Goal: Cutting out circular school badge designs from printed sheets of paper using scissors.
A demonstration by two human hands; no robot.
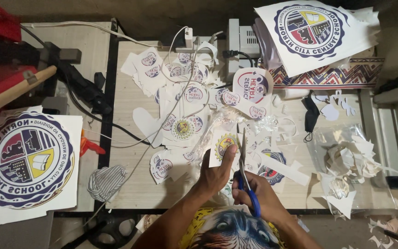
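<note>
My left hand (216, 171) pinches a small white paper piece with a round yellow and blue printed emblem (224, 145), holding it up over the table. My right hand (259, 196) grips blue-handled scissors (245, 177) whose blades point away from me, right beside the emblem's right edge. Both hands are close together at the near edge of the light wooden table (127, 103).
Many cut-out round printed stickers (185, 94) and white paper scraps litter the table. A clear plastic bag of offcuts (351, 159) lies right. Large printed round-seal sheets sit far left (26, 161) and top right (312, 32). Cables (130, 136) cross the table.
</note>
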